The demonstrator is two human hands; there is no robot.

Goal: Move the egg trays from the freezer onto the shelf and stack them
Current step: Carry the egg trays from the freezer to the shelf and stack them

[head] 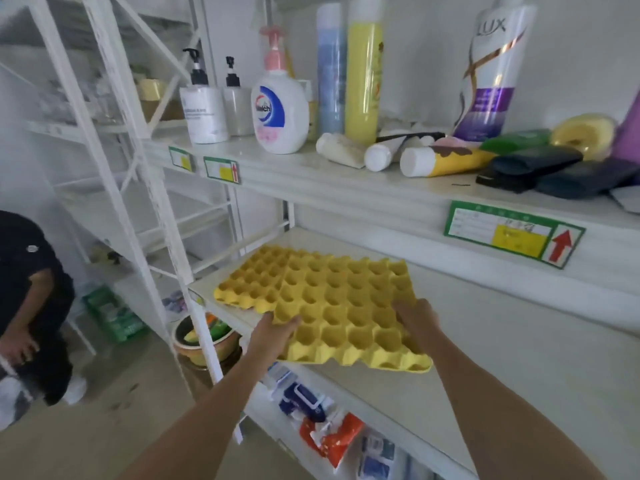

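Observation:
A yellow egg tray [329,299] with many empty cups lies tilted across the front left corner of the white middle shelf [519,358], its near edge overhanging. My left hand [272,336] grips the tray's near left edge, thumb on top. My right hand [417,322] holds its near right side. It looks like a single tray; I cannot tell if another lies beneath. The freezer is out of view.
The upper shelf [346,181] carries pump bottles [278,112], tall spray cans [363,71], tubes and dark pouches. Packets [325,434] lie on the lower shelf. A white metal rack [138,188] stands left, a bowl [204,337] beneath. A person in dark clothes [31,306] crouches at far left.

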